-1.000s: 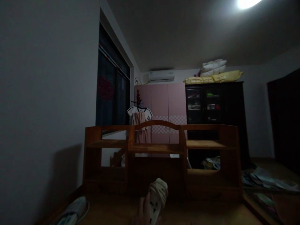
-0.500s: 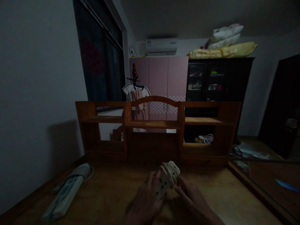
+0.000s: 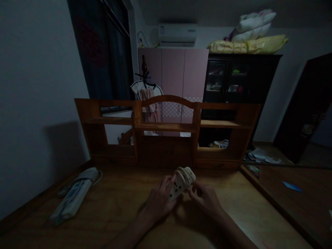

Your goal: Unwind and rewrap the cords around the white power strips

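A white power strip (image 3: pixel 176 189) is held tilted just above the wooden desk, its socket holes facing up. Around its far end a pale power cord (image 3: pixel 183 176) is wound in several loops. My left hand (image 3: pixel 160 197) grips the near part of the strip from the left, thumb side underneath and out of sight. On the other side, my right hand (image 3: pixel 206 199) has its fingers closed at the cord by the strip's right edge; the fingertips are dim and small. A second power strip (image 3: pixel 73 199), with its own cord wrapped round its far end, lies on the desk at left.
Along the back of the desk (image 3: pixel 124 197) stands a wooden shelf unit (image 3: pixel 166 127). A wall (image 3: pixel 38 138) bounds the left. Beyond the desk's raised right edge is a brown surface with a blue card (image 3: pixel 292 186). Wardrobe and dark cabinet stand behind.
The view has tipped down and shifted slightly, so the desk and shelf sit higher. My left hand still holds the strip; my right fingers have drawn in closer at the cord.
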Tool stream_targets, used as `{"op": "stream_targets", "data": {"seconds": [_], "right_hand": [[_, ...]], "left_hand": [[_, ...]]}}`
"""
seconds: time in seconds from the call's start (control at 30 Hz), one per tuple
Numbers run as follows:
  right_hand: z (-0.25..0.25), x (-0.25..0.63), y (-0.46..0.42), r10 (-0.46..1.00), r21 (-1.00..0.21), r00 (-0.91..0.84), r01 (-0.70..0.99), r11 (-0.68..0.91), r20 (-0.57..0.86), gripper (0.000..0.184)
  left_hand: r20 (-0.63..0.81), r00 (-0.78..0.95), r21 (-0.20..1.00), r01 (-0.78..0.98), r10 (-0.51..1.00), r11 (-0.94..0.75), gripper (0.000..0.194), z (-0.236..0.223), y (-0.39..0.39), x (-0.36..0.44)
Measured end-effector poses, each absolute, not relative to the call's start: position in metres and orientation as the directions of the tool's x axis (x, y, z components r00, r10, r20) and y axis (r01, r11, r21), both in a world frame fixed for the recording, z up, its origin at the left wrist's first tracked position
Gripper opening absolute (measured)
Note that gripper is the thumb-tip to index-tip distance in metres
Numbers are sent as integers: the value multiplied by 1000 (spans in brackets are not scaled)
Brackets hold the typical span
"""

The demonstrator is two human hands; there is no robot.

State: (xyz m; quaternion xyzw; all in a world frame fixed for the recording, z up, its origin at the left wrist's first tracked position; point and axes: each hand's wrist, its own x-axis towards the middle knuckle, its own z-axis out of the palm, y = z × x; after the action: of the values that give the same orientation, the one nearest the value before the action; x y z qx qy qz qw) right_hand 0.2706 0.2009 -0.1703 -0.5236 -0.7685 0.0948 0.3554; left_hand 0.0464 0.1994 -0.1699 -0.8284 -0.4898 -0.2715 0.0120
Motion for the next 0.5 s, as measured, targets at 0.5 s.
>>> {"op": "stream_targets", "data": {"seconds": [0.5], "right_hand": [[-183, 281, 216, 840, -507, -13, 792, 340, 543, 33]], "left_hand": [[451, 343, 320, 800, 824, -508, 81, -171, 203, 46]]}}
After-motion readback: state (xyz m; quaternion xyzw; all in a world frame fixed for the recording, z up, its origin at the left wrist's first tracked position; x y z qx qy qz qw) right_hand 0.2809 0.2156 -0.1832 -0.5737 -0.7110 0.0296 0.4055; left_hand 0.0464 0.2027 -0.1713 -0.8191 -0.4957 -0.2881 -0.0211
